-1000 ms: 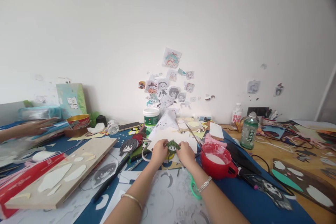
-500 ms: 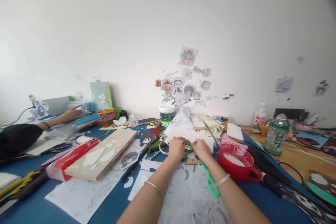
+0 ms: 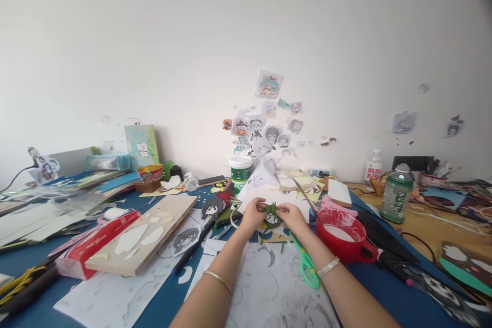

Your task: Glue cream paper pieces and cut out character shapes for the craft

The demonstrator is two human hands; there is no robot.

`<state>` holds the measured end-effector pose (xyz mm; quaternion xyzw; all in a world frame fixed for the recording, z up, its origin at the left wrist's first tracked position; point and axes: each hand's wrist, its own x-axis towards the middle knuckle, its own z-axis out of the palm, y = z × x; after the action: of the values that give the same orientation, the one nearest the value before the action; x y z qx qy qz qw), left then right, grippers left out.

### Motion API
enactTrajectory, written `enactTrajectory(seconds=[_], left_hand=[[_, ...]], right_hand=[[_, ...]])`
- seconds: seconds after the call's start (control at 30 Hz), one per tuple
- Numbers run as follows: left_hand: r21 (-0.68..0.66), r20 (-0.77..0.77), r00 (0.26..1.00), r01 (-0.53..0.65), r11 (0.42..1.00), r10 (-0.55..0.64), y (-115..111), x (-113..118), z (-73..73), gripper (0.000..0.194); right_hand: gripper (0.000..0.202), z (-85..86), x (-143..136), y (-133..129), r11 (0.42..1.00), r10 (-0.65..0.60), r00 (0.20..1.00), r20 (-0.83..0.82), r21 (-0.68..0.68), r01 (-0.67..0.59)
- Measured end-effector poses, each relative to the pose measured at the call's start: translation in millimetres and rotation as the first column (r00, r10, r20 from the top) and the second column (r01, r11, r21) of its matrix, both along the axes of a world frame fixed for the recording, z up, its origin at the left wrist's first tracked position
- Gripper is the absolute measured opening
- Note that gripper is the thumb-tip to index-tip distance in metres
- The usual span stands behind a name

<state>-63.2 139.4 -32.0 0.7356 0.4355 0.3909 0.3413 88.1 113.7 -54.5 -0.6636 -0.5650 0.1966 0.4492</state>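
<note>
Between my hands is a small cartoon head cutout [image 3: 272, 219] with dark green hair and a pale face. My left hand [image 3: 253, 214] pinches its left edge, and my right hand [image 3: 291, 216] has fingers closed at its upper right edge. Beneath my right forearm lie green-handled scissors [image 3: 308, 270], on a sheet of printed line drawings [image 3: 265, 277]. Just left of my left hand rests a dark-haired cartoon cutout [image 3: 212, 208]. A red mug [image 3: 340, 248] of whitish liquid, with a long thin stick in it, stands right of my right hand.
Left are a wooden board [image 3: 142, 261] bearing cut paper pieces and a red-and-white packet [image 3: 100, 243]. A white-lidded tub [image 3: 241, 168] stands by the wall. A green bottle [image 3: 397, 197] stands at right. The blue table covering [image 3: 154, 312] shows among papers and tools.
The other person's arm at the left has gone out of view. The green-haired cutout now shows more fully between my hands. The view has shifted slightly.
</note>
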Motion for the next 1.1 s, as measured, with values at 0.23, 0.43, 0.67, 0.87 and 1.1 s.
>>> enactTrajectory(seconds=[0.23,0.43,0.67,0.87,1.1], left_hand=[[-0.101,0.146,0.987,0.076,0.992,-0.061,-5,-6,7.3,0.022],[-0.079,0.171,0.983,0.088,0.993,-0.073,-4,-7,10.1,0.017],[-0.058,0.196,0.977,0.094,0.994,-0.081,-2,-5,6.1,0.017],[-0.032,0.150,0.988,0.050,0.998,-0.045,1,-23,27.3,0.027],[0.047,-0.103,0.820,-0.562,0.826,0.563,33,-117,40.4,0.027]], right_hand=[[0.021,5.2,-9,-3,0.983,0.104,0.985,-0.139,0.166,-0.081],[0.015,0.6,-13,-2,0.959,0.183,0.953,-0.242,0.256,-0.119],[0.013,3.7,-15,-5,0.943,0.231,0.916,-0.329,0.307,-0.128],[0.016,8.1,-13,-4,0.949,0.196,0.882,-0.429,0.308,-0.061],[0.023,8.7,-11,-4,0.953,0.183,0.820,-0.542,0.302,-0.014]])
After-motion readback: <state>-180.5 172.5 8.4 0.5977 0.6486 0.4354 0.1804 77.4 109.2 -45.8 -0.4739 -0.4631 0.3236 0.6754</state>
